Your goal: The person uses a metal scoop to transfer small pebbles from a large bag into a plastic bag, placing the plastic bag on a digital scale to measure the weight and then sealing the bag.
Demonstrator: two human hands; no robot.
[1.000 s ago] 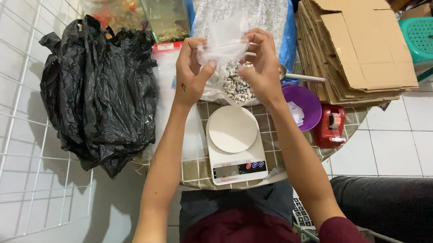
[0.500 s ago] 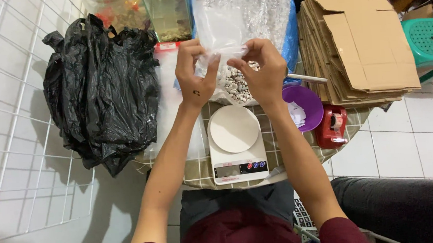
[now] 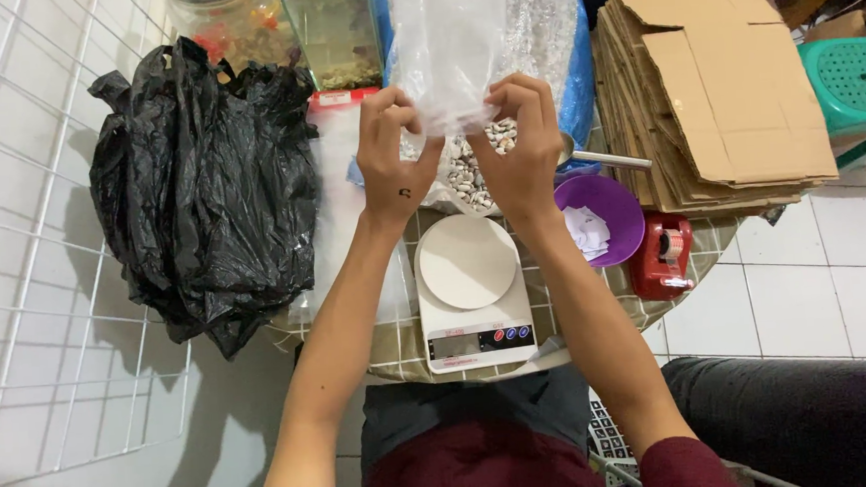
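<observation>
Black bag (image 3: 204, 187) at 9 o'clock. Left hand (image 3: 393, 156) and right hand (image 3: 522, 148) both pinch clear bag (image 3: 451, 52) at 12, over open sack of speckled beans (image 3: 469, 176). White scale (image 3: 474, 291) centre. Purple bowl (image 3: 602, 218) with paper, 3 o'clock.

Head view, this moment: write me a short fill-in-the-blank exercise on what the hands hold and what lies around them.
1. Both the left hand and the right hand grip a clear plastic ____.
2. The kitchen scale below the hands has a round ____ platter.
3. The bowl beside the scale is ____ in colour.
4. The flattened boxes on the right are made of ____.

Missing words: bag; white; purple; cardboard
</observation>
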